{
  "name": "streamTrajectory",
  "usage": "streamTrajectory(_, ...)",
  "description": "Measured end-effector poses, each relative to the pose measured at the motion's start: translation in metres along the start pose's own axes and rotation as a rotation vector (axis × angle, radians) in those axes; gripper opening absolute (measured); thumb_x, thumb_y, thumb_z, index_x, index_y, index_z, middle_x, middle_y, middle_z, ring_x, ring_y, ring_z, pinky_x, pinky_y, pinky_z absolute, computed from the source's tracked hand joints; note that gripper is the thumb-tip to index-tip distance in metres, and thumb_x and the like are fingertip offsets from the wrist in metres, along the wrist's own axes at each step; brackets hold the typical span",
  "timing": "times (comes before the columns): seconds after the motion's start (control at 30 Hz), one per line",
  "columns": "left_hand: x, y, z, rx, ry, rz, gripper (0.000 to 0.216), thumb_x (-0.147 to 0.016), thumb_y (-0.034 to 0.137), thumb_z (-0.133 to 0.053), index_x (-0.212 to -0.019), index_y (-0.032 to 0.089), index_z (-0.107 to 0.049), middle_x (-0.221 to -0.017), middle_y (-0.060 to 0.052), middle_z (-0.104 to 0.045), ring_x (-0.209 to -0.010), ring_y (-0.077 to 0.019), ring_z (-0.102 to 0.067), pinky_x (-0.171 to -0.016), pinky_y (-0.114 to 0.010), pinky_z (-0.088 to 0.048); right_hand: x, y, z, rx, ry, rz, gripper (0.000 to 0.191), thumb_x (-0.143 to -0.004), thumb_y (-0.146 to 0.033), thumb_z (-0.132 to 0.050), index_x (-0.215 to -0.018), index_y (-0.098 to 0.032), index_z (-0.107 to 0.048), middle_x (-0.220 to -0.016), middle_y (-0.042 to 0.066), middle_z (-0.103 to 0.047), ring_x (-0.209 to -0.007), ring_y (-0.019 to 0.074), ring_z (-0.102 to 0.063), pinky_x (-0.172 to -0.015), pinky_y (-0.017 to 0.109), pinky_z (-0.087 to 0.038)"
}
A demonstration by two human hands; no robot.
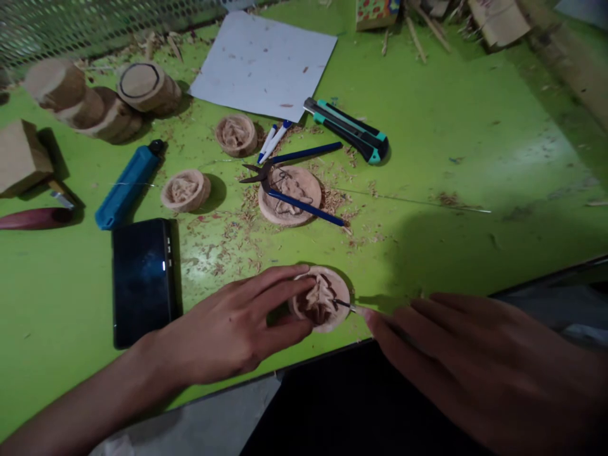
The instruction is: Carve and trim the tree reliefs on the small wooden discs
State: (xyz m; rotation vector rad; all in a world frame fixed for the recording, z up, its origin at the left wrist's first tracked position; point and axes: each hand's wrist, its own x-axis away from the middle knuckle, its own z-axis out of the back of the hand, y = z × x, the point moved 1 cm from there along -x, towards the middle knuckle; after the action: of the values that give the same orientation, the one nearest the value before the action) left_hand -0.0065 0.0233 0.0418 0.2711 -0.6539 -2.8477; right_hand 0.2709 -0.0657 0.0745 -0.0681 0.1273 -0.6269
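A round wooden disc with a leaf-like relief carved inside its raised rim lies near the table's front edge. My left hand grips it from the left, fingers on the far rim and thumb on the near side. In my right hand, closed, is a thin carving tool, its dark metal tip touching the relief's right side. Most of its handle is hidden by my fingers. Beyond the disc, blue-handled pliers rest spread across a larger carved disc.
Two small carved wooden bowls stand farther back. A black phone, a blue cutter and wooden rounds are at left. A green-black utility knife lies by white paper. A thin wire stretches right amid shavings.
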Motion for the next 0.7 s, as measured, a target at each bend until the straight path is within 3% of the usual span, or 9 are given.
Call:
streamTrajectory(0.2,-0.0018,-0.0042,0.004,0.017,0.003,-0.016,0.033,-0.104,0.01,-0.045,-0.118,0.019,-0.073,-0.138,-0.015,-0.066,-0.137,-0.0316,-0.058,-0.1,-0.051,-0.063,-0.0002,-0.0028,-0.0029,-0.024,-0.022,-0.042,0.033,-0.093,-0.005,-0.038,-0.12,-0.005,-0.058,-0.093,0.012,-0.065,-0.075,0.026,-0.062,-0.059,0.04,-0.044)
streamTrajectory(0.53,0.002,0.0007,0.0095,0.012,-0.19,0.025,0.032,-0.105,0.015,-0.052,-0.132,0.023,-0.067,-0.149,-0.015,-0.057,-0.147,-0.0339,-0.045,-0.106,-0.053,-0.058,-0.002,0.0035,-0.0008,-0.052,-0.046,-0.038,0.03,-0.09,-0.003,-0.04,-0.11,-0.012,-0.06,-0.09,0.007,-0.062,-0.075,0.0221,-0.058,-0.064,0.038,-0.043)
streamTrajectory(0.7,0.0029,0.0029,0.0052,-0.038,-0.126,0.003,0.026,-0.104,0.017,-0.057,-0.127,0.021,-0.069,-0.144,-0.015,-0.061,-0.142,-0.0345,-0.052,-0.1,-0.051,-0.063,-0.0011,0.0062,-0.003,-0.073,-0.074,-0.036,0.027,-0.092,-0.005,-0.041,-0.11,-0.013,-0.059,-0.09,0.006,-0.06,-0.075,0.0213,-0.056,-0.068,0.038,-0.045)
